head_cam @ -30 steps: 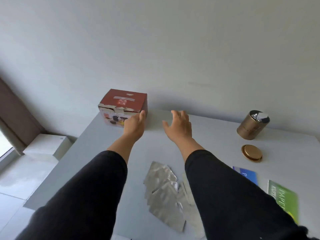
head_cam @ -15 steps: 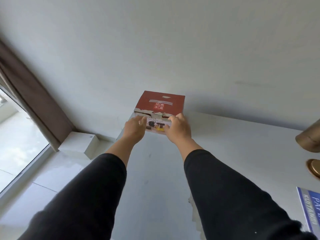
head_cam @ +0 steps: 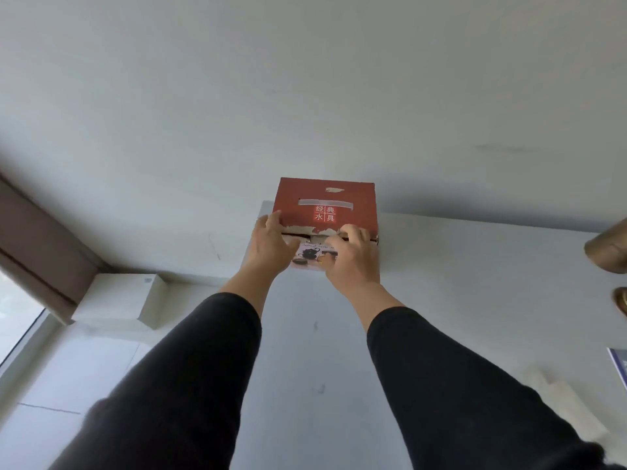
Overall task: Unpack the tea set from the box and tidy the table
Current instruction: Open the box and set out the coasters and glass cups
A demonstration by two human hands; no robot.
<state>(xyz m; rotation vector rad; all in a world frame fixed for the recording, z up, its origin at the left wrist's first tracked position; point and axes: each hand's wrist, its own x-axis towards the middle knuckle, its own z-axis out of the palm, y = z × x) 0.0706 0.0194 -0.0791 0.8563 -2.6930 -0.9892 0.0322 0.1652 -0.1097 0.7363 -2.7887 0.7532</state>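
The left hand [head_cam: 271,245] is pressing against the near left corner of the red box [head_cam: 327,206], fingers spread, thumb and fingertips lying along the torn front edge of the lid rather than closed around anything. The right hand [head_cam: 353,262] is curling its fingers [head_cam: 354,232] over that same front edge further right, seemingly hooking under the flap; whether they are truly gripping the cardboard I cannot tell. The box is sitting closed at the far left corner of the worktop [head_cam: 475,266], up against the wall, its tape strip showing on top and a printed teapot picture on the near face between the hands.

The step in hand looks like opening the box, so unpacking is only starting. The next move is probably calling for the left hand steadying the body while the right is lifting the flap upward and back, gently, since crockery is presumably inside. At the right edge, a brass tin [head_cam: 609,247] is standing well clear.
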